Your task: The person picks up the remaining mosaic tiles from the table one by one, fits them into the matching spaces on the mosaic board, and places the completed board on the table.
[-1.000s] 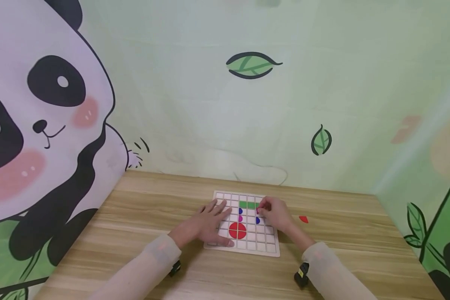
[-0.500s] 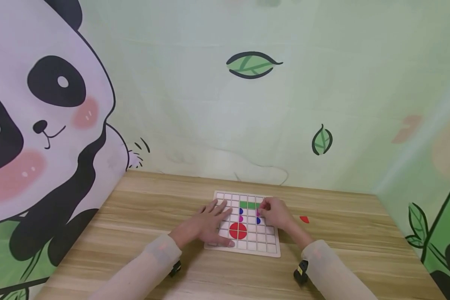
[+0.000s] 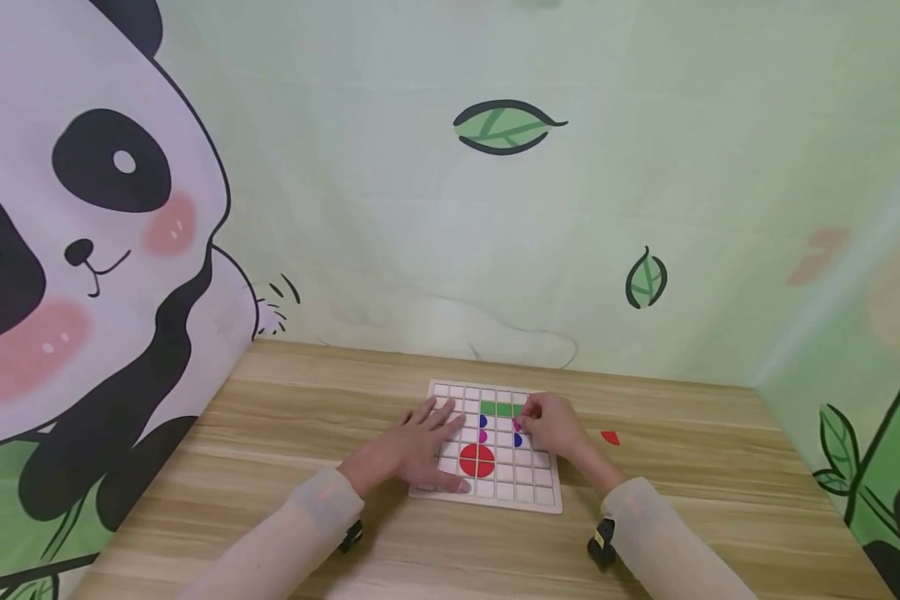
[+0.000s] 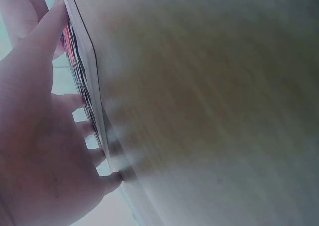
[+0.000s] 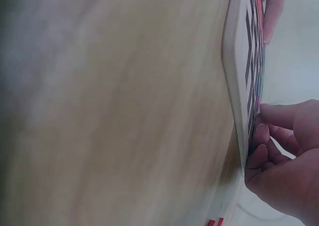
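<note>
A white grid board (image 3: pixel 525 475) lies on the wooden table, carrying flat coloured pieces. My left hand (image 3: pixel 416 446) rests on its left side with fingers spread; the left wrist view shows the fingertips along the board's edge (image 4: pixel 89 66). At the upper right of the grid, my right hand (image 3: pixel 555 429) pinches a small magenta piece (image 3: pixel 517 426), partly hidden by the fingertips. Green pieces (image 3: pixel 498 409) form a strip above it, and a blue half-round piece (image 3: pixel 517 440) lies just below. Further left are another blue piece (image 3: pixel 483 422), a magenta half-round (image 3: pixel 482 436) and a red circle (image 3: pixel 477 460) of quarter pieces.
A loose red piece (image 3: pixel 610 437) lies on the table (image 3: pixel 667 467) to the right of the board. Behind the table hangs a pale green backdrop (image 3: pixel 390 208) printed with leaves and a panda.
The magenta piece now shows more plainly at the right fingertips, lying in its grid cell. The right hand has shifted only slightly; the left hand has stayed in place.
</note>
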Demonstrator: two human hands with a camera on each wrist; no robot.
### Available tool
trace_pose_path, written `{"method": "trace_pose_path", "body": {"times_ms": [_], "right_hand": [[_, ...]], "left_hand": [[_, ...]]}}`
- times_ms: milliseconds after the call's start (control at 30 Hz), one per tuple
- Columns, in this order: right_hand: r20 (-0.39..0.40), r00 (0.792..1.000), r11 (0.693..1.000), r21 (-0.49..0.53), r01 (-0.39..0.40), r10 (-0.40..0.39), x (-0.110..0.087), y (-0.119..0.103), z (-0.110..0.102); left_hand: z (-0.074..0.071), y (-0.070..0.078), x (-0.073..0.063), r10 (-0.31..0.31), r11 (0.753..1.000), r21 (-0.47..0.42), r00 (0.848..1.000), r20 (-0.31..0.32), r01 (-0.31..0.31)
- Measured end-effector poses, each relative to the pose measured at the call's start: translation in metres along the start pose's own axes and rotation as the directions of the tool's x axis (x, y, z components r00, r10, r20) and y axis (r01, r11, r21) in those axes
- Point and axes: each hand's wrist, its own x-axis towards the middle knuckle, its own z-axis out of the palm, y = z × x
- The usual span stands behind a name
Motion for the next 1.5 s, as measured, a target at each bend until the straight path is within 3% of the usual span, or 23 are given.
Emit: {"method": "trace_pose_path", "body": {"times_ms": [167,400,933,1500], "right_hand": [[-0.003,0.999,0.999,-0.013,0.048,-0.048,0.001,0.001,-0.003],[0.061,0.987,0.986,-0.064,0.152,-0.148,0.001,0.001,-0.007],[0.112,0.970,0.966,-0.119,0.230,-0.218,-0.001,0.009,-0.011],[0.073,0.982,0.977,-0.117,0.180,-0.173,-0.006,0.010,-0.014]], "left_hand": [[0.000,0.000,0.000,0.001,1.000,0.005,1.000,-0.006,-0.001],[-0.001,0.000,0.000,-0.002,1.000,0.009,1.000,0.002,0.002],[0.000,-0.001,0.001,-0.006,1.000,0.023,1.000,0.001,0.006],[0.002,-0.002,0.001,0.006,1.000,0.013,1.000,-0.007,-0.006]]}}
